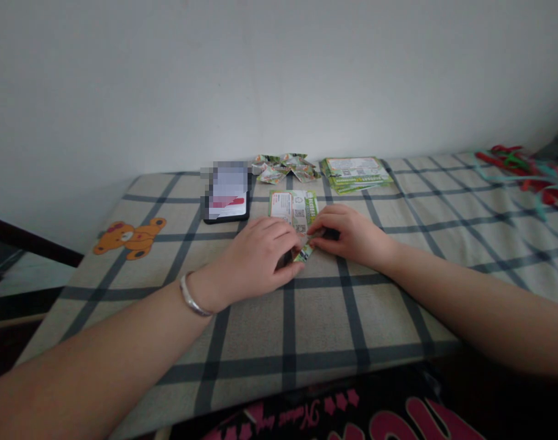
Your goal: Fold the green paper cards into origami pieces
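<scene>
Cloth [324,412] cropped; left hand [264,253], right hand [347,235] pinch half-hidden leaflet [293,209].

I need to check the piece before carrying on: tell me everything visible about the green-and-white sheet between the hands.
The sheet looks like thin printed paper or film, white with green edges, small text and square codes. Its far part lies flat on the checked cloth; the near end looks folded over at an angle. The left hand and right hand pinch that end, partly hiding it. The print is too small to read.
</scene>
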### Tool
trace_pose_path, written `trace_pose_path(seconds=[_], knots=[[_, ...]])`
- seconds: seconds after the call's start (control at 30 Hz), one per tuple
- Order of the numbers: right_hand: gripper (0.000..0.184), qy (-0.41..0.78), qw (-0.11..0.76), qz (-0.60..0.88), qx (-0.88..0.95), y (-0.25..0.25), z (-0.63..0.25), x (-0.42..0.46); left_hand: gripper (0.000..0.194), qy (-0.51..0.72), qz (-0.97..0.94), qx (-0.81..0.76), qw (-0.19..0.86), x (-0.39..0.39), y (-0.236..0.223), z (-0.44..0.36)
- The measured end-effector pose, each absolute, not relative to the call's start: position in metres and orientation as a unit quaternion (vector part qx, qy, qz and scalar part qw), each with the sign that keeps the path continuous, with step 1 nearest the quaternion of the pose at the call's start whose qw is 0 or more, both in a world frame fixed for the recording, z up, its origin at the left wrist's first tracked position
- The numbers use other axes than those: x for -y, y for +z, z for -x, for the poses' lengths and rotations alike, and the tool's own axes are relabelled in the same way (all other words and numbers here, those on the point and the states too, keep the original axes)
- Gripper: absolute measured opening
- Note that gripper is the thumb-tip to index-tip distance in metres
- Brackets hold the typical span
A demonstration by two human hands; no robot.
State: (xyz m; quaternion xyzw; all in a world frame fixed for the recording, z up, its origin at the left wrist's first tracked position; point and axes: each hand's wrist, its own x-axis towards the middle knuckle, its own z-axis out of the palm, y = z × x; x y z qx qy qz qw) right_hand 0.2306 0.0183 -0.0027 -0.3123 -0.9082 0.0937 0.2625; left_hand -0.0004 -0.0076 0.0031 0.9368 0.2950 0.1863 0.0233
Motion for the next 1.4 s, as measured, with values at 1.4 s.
trace_pose_path(seconds=[1.4], knots=[[0.011,0.019,0.247,0.4,0.882,-0.0018,-0.2338,-0.0172,0.012,0.158,-0.943,-0.291,-0.017,0.0118,0.0037,-0.0036]])
